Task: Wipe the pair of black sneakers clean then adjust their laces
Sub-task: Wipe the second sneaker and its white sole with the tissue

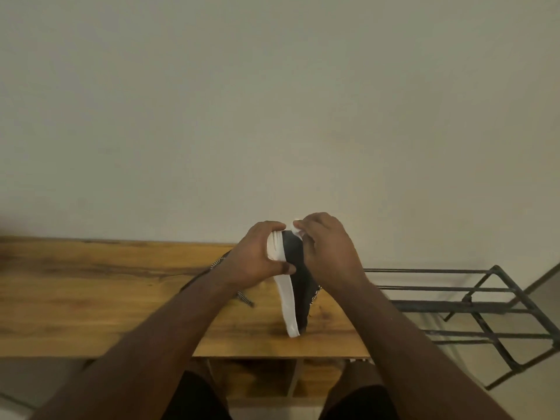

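Sneaker (298,268): I have it stood on edge on the table (91,298), heel end down on the wood, toe end up and away from me. Its white sole (286,298) faces my left, its black upper faces my right.
Long axis: it runs from the heel, nearest me, up and away to the toe between my hands.
Left hand (257,259): curled round the toe end from the sole side, fingers over the top of the sole, thumb across the black upper. It steadies the sneaker.
Right hand (327,250): pinching a small white wipe (295,225) in its fingertips, pressed at the toe tip, on the upper's side of the sneaker.
Which hand is nearer: both are at the toe; the right one carries the wipe, so I judge the wiping falls to it.
Coming move: I judge the wipe should travel down the long axis, from the toe toward the heel, while my left hand keeps the sneaker from tipping.
Laces (245,298): a speckled end lies on the table left of the sneaker, under my left forearm; not yet adjusted.
Second sneaker: I cannot make it out.
Rack (485,301): dark metal, right of the table.
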